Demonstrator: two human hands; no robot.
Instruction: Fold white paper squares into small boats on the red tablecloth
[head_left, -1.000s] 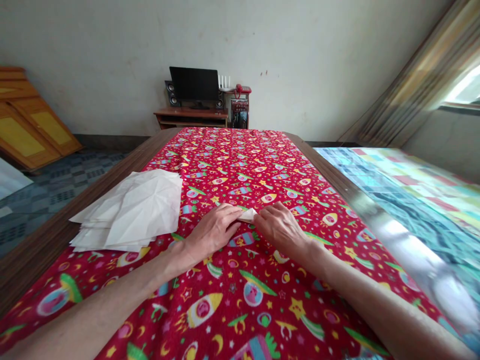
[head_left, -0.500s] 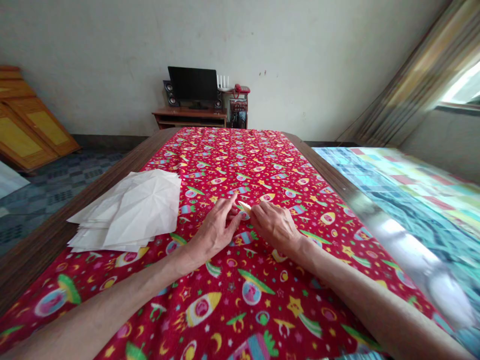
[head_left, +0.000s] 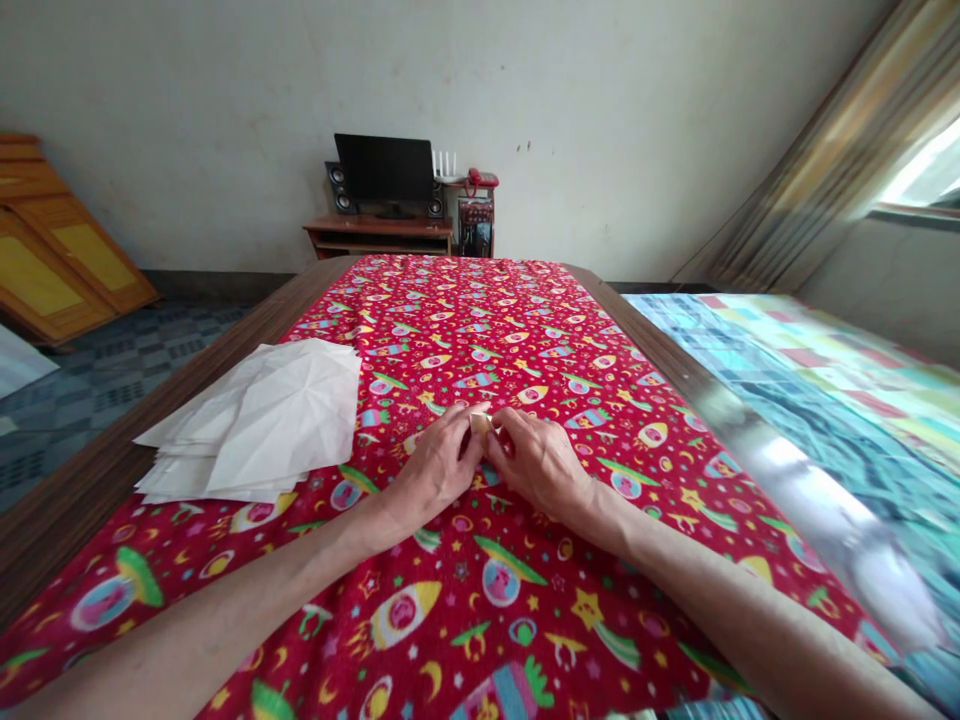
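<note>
Between my fingertips is a small pale folded piece of paper (head_left: 481,424), just above the red patterned cloth (head_left: 495,340). My left hand (head_left: 435,465) pinches its left side, with thumb and fingers closed on it. From the other side my right hand (head_left: 544,465) grips it too, fingers curled and thumb pressed close. Most of the paper is covered by the fingers, so its full shape cannot be made out. To the left of my hands lies a loose stack of white creased paper sheets (head_left: 292,420), the top one marked with radiating fold lines.
The cloth covers a long dark wooden table (head_left: 262,310). Beyond its far end a monitor (head_left: 384,168) stands on a desk (head_left: 379,228) beside a red telephone (head_left: 481,180). A bed (head_left: 810,380) runs along the right, and a wooden cabinet (head_left: 64,245) stands at left.
My left hand has closed onto the paper, which my right hand alone held before. The paper has turned between my fingers, and both hands have come together.
</note>
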